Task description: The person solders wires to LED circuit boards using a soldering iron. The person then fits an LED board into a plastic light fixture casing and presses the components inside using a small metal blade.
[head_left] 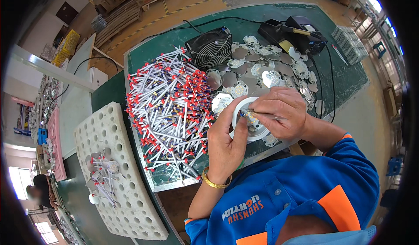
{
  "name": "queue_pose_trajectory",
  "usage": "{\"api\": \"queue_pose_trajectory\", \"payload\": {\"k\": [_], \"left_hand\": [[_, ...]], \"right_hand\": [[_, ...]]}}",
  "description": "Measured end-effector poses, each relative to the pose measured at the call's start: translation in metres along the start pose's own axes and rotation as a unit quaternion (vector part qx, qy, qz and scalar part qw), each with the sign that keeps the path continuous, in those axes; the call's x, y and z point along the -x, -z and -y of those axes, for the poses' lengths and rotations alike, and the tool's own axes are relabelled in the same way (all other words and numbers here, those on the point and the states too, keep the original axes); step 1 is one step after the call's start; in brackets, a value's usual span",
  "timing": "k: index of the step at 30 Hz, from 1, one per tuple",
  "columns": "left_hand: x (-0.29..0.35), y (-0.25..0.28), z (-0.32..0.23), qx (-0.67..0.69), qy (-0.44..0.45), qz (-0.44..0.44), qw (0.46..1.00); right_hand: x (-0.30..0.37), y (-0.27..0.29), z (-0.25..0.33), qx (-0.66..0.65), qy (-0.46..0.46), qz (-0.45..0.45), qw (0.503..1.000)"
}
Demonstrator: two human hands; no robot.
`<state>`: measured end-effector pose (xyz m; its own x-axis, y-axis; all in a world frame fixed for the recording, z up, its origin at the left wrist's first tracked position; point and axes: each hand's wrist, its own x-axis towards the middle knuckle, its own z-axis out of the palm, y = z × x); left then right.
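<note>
In front of my chest, my left hand is closed on a white ring-shaped lamp housing, thumb and fingers at its rim. Inside the ring sits a small board with yellowish LED dots. My right hand reaches over the ring from the right, its fingers pinched at the board. What they pinch is mostly hidden; a thin greyish edge shows. Left of my hands lies a large pile of white tubes with red ends and coloured wires. Just beyond them spread many loose LED boards.
A black fan with a wire grille stands at the back of the green table. Behind the boards are a black box-shaped device and cables. A white foam tray with holes, bearing several wired parts, lies at the left.
</note>
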<state>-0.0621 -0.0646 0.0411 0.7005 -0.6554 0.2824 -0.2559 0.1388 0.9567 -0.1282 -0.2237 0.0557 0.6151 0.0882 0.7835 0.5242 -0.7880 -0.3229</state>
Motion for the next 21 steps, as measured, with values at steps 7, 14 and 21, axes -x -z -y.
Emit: {"api": "queue_pose_trajectory", "payload": {"k": [7,14,21], "left_hand": [[0.0001,-0.0010,0.0015,0.007,0.001,-0.006,1.000],[0.0009,-0.0017,0.0004,-0.029,-0.018,-0.012,0.999],[0.0026,-0.0008,-0.0012,-0.005,0.011,-0.006,1.000]], "right_hand": [[-0.0007,-0.0001,-0.0019,-0.008,0.004,0.010,1.000],[0.0001,-0.0014,0.0022,0.020,-0.006,0.011,1.000],[-0.0015,-0.0005,0.0016,0.015,-0.003,0.016,1.000]]}}
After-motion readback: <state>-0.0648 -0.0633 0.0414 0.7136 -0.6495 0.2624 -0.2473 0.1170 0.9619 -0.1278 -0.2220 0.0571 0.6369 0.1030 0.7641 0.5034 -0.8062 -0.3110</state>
